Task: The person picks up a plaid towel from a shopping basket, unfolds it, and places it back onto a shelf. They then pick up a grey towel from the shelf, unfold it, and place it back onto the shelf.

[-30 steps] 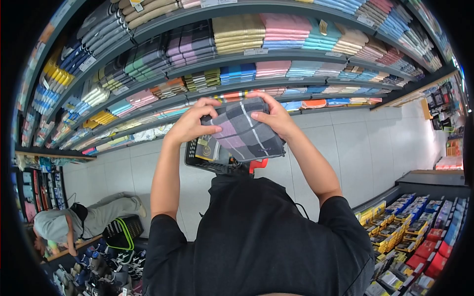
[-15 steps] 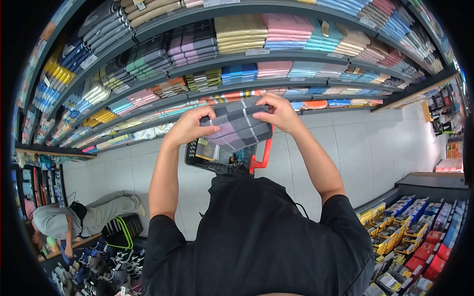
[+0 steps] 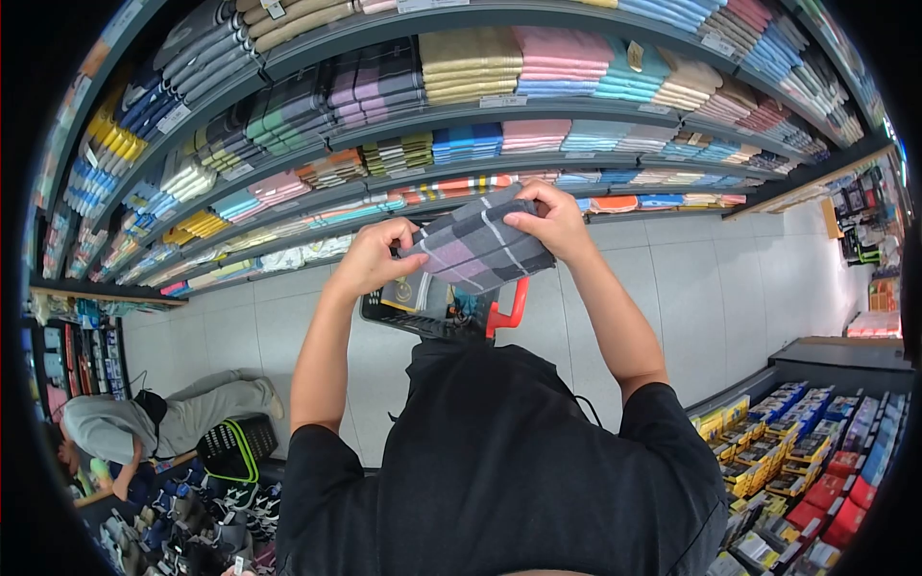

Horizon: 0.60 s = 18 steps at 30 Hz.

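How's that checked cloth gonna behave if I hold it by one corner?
The checked cloth would likely sag and maybe open up, being soft-looking folded fabric. It's probably light, looking fairly thin between the left hand and right hand.

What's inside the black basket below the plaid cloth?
In the basket, a dark item with a round yellowish mark shows, plus small teal and dark bits I can't identify. The plaid cloth blocks part of the inside; anything there is hidden.
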{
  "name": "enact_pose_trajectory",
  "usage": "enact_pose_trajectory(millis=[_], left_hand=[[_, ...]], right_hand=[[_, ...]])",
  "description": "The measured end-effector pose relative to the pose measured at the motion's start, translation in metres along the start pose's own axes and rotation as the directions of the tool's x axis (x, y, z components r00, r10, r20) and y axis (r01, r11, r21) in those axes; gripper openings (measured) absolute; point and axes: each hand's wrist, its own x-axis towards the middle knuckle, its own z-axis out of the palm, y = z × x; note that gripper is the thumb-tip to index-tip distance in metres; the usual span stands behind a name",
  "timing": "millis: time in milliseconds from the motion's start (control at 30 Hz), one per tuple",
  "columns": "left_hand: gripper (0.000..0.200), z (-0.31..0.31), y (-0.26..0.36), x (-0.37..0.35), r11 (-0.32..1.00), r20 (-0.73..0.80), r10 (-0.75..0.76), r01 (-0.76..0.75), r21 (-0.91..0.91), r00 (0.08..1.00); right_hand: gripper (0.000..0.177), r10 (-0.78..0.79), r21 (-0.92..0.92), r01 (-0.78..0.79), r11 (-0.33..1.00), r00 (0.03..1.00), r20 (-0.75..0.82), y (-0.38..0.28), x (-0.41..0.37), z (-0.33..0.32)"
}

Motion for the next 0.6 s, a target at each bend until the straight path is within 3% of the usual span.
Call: enact_pose_trajectory(millis=[100,167,300,400,433,533,600], left_hand=[[0.029,0.002,0.003,0.001,0.982,0.011,-0.103,0.103,-0.159,0.995],[0.033,0.001,0.027,0.001,0.991,0.06,-0.065,0.072,-0.112,0.996],[0.042,0.009,0.067,0.018,0.98,0.23,-0.159,0.125,0.156,0.96],[0.044,0.023,0.049,0.024,0.978,0.314,-0.115,0.162,-0.128,0.942],[0.048,0.025,0.042,0.023,0.916,0.328,-0.156,0.261,-0.306,0.932],[0.046,0.023,0.038,0.004,0.715,0.193,-0.199,0.278,-0.641,0.961],[0.055,0.024,0.023,-0.01,0.538,0.116,-0.29,0.262,-0.802,0.95]], right_hand=[[0.019,0.068,0.0,-0.068,0.998,0.998,0.018,-0.008,0.003,0.003],[0.02,0.169,-0.012,-0.169,0.986,0.983,0.076,-0.022,0.006,0.007],[0.026,0.062,-0.192,-0.008,0.981,0.96,0.274,-0.018,0.015,0.023],[0.036,0.015,-0.171,0.037,0.985,0.956,0.294,-0.025,0.019,0.033],[0.047,0.109,-0.004,-0.115,0.993,0.936,0.334,-0.018,0.021,0.026],[0.051,0.166,0.167,-0.227,0.96,0.934,0.316,-0.016,0.025,0.003],[0.059,0.207,0.374,-0.337,0.864,0.915,0.347,0.017,0.021,-0.007]])
